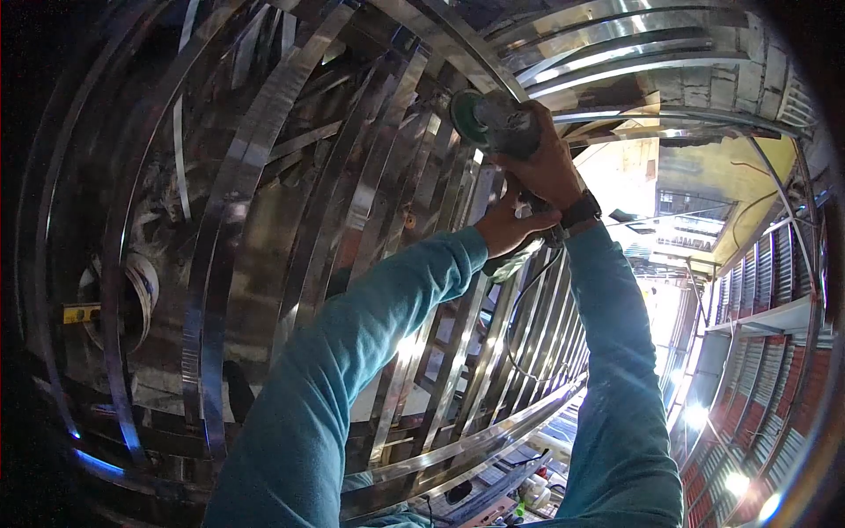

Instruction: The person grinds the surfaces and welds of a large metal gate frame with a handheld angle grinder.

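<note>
Both arms, in teal sleeves, reach up to an angle grinder (502, 128) with a green disc (469, 119). My right hand (547, 165), with a dark watch at its wrist, is wrapped round the grinder's head. Lower down, my left hand (518, 220) closes round the grinder's body. The disc is beside a shiny metal bar (440, 40) of the framework; whether they touch I cannot tell. A cable (510, 330) hangs from the tool's rear end.
Long parallel metal bars (238, 167) fill the left and middle. A yellow level (81, 313) and a pale coil (141, 299) are behind them. Tools and bottles (532, 493) lie far below. Corrugated panels (757, 352) and bright lights stand at the right.
</note>
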`<state>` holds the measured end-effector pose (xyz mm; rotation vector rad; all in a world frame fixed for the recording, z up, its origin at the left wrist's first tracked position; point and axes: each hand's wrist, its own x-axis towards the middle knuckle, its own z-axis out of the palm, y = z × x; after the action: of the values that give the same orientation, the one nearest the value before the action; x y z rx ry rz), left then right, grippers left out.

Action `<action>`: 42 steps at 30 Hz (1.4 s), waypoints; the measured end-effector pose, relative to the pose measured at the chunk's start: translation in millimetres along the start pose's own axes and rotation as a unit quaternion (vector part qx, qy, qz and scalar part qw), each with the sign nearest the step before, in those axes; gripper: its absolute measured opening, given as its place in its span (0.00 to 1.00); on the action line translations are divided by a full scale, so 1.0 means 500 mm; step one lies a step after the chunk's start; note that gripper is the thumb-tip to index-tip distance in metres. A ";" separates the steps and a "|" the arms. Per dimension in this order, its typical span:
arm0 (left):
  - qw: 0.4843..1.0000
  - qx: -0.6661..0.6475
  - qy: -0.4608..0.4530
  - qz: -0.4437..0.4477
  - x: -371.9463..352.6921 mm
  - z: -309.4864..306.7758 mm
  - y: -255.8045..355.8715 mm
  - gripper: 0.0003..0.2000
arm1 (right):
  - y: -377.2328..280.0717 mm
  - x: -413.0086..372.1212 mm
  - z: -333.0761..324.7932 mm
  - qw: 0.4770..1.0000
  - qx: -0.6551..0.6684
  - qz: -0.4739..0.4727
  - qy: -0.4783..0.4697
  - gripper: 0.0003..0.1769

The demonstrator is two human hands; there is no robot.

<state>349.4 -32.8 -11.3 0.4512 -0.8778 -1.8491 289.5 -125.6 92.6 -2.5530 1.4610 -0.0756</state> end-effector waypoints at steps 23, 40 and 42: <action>0.991 0.091 -0.091 0.045 -0.023 0.039 -0.028 0.53 | 0.075 -0.049 -0.039 0.937 0.272 0.197 -0.090 0.48; 0.992 -0.027 -0.091 0.084 -0.010 0.041 -0.031 0.61 | 0.056 -0.025 -0.043 0.972 0.181 0.116 -0.094 0.49; 0.991 -0.052 -0.098 0.075 -0.006 0.030 -0.020 0.59 | 0.061 -0.014 -0.040 0.972 0.187 0.112 -0.087 0.48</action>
<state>334.7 -22.2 -9.1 0.1359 -0.9145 -1.8114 257.1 -137.6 106.4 -2.0330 1.4921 -0.0818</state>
